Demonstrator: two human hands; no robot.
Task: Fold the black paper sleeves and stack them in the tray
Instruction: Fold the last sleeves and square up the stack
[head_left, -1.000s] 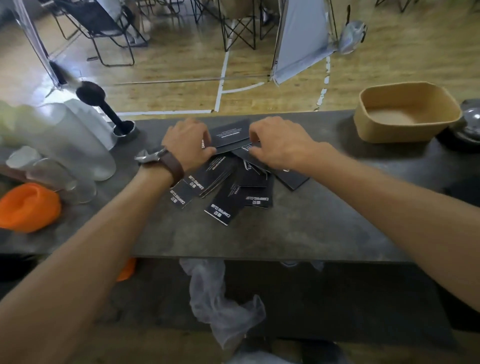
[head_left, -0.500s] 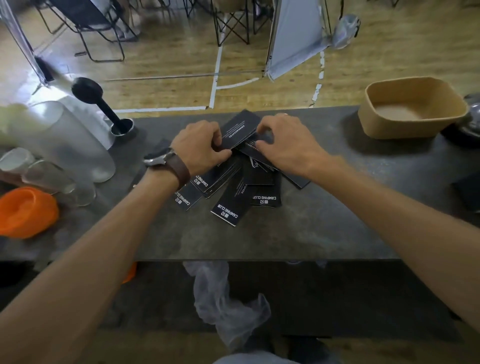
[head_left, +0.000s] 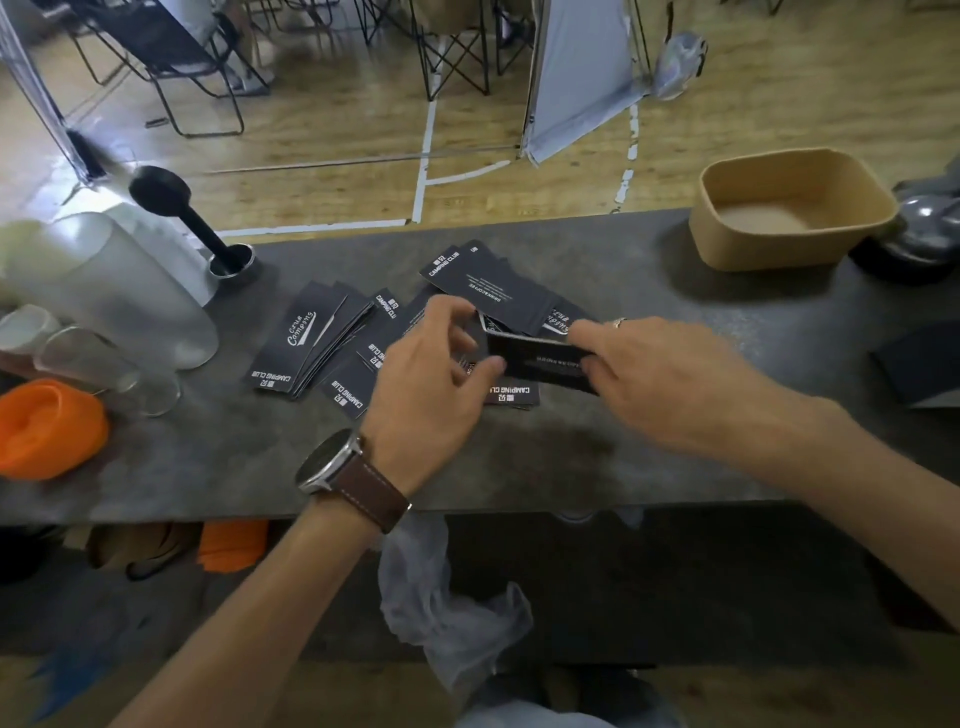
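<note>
Several flat black paper sleeves (head_left: 332, 343) with white "CAMPING CLUB" print lie fanned across the middle of the dark grey table (head_left: 623, 447). One black sleeve (head_left: 540, 358) is lifted just above the pile, held between both hands. My left hand (head_left: 431, 379), with a brown-strapped watch on its wrist, pinches the sleeve's left end. My right hand (head_left: 660, 374) grips its right end, fingers over the top. The tan tray (head_left: 789, 249) stands at the table's far right and holds no sleeves.
At the left stand frosted plastic containers (head_left: 114, 291), clear cups (head_left: 104, 364), an orange object (head_left: 47, 426) and a black tamper (head_left: 176, 208) in a metal cup. A metal object (head_left: 930, 228) sits beyond the tray. Another dark sheet (head_left: 919, 364) lies at the right edge. A plastic bag (head_left: 452, 603) hangs below the table front.
Both hands have drawn back toward me from the pile's far side and lifted one sleeve clear between them. The pile is now uncovered.
</note>
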